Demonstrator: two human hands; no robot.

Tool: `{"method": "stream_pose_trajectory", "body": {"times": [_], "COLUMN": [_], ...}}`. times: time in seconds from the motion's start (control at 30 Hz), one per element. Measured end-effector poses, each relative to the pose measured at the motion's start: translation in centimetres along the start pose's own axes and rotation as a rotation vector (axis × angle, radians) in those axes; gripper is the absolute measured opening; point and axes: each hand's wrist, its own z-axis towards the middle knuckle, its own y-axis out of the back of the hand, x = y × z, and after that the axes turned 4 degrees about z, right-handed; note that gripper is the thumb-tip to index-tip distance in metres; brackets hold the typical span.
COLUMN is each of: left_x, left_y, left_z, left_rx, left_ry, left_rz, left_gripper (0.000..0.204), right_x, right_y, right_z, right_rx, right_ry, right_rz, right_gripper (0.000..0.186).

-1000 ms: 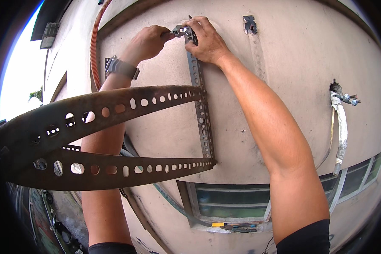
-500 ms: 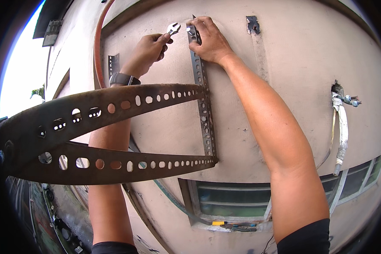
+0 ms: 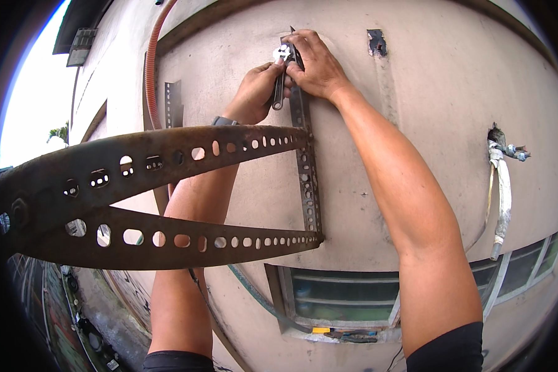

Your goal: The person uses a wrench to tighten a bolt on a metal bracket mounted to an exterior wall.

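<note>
Wrench (image 3: 279, 88): at the top of the upright (image 3: 301, 115), bright head up, dark handle hanging down; whether its jaws bite on anything there, I cannot tell.
Left fingers (image 3: 271, 70): closed about the wrench just below its head, thumb on the near side.
Right fingers (image 3: 304, 41): curled over the upper end of the upright, thumb close beside the wrench; contact between those two is unclear.
Wrench feel: probably rigid, dense for its size, smooth, hard to damage; the handle's end should give leverage, the neck finer control.
Upright feel: perforated metal, likely stiff and rather heavy, perhaps sharp-edged; best steadied by its flat faces.
Left arm (image 3: 198, 192): raised, passing behind the two beams (image 3: 43, 177), wrist just above the upper one.
Right arm (image 3: 384, 149): reaching up and inward from the lower right, elbow slightly bent, clear of the beams.
</note>
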Motion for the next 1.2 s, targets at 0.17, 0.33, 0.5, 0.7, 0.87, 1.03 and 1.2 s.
{"method": "stream_pose_trajectory", "body": {"times": [0.17,0.33,0.5,0.7,0.87,1.03,1.2], "left_x": [0.6,-2.3,-8.6,-3.6,5.1,10.8,13.5], "left_y": [0.0,4.6,7.1,7.1,5.3,0.5,-1.9], "left_z": [0.5,2.5,4.1,0.4,-10.0,-19.4,-23.3], "left_rx": [-0.002,0.081,0.179,-0.118,-0.048,-0.172,-0.14], "left_ry": [-0.006,-0.18,-0.325,-0.277,-0.185,-0.222,-0.234], "left_rz": [0.009,1.026,1.645,1.124,-0.137,-0.439,-0.474], "left_gripper": [0.027,0.031,0.035,0.037,0.028,0.03,0.038], "right_x": [-0.3,-0.2,1.1,0.4,1.0,0.6,0.6], "right_y": [0.0,0.5,-0.5,0.2,0.1,-0.4,-0.5], "right_z": [-0.6,-0.4,-0.4,-0.4,-0.8,-1.2,-2.0], "right_rx": [-0.03,-0.015,-0.023,-0.002,-0.005,-0.031,-0.132], "right_ry": [0.002,-0.003,-0.034,-0.043,-0.063,-0.063,-0.019], "right_rz": [-0.041,-0.064,-0.039,-0.049,-0.067,-0.074,-0.051], "right_gripper": [0.056,0.057,0.058,0.058,0.052,0.044,0.039]}}
